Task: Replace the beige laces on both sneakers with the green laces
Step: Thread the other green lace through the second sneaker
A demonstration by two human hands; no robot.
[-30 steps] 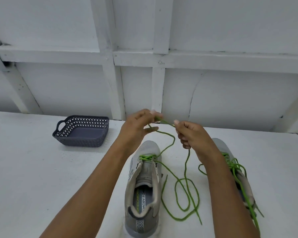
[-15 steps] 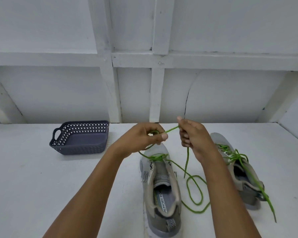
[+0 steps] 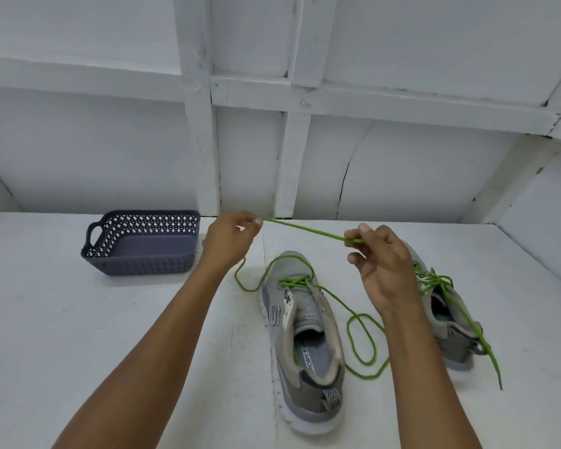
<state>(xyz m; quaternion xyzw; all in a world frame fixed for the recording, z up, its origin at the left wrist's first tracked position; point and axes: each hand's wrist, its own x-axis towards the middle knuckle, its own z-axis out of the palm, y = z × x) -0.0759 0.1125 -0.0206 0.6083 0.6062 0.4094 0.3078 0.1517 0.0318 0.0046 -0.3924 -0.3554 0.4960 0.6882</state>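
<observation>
Well, starting at the left, we see a dark blue-grey basket [image 3: 143, 264] with a lattice rim standing on the white worktop [image 3: 78, 335], close to the white panelled wall [image 3: 110, 157]. Just right of the basket we find the left hand [image 3: 229, 243], raised above the worktop, its fingertips pinching a green lace [image 3: 305, 229]. From that pinch the lace runs taut and slightly downward to the right hand [image 3: 381, 267], which pinches it between thumb and forefinger while the other fingers curl loosely beneath.

Below the left hand we see another stretch of the same lace hang in a slack curve and come up to the front of the middle sneaker [image 3: 308, 335]. This is a grey shoe lying with its toe towards the wall and its heel towards us. There the lace crosses over the lowest part of the tongue, near the toe. From that crossing we follow a strand out to the right, where it lies in a loose loop on the worktop beside the shoe and passes behind the right forearm.

Further right, partly hidden by the right hand and wrist, we see the second sneaker [image 3: 454, 335], also grey, toe to the wall. A second green lace [image 3: 433, 280] is crossed over its front, and one loose end trails past its heel onto the worktop.
</observation>
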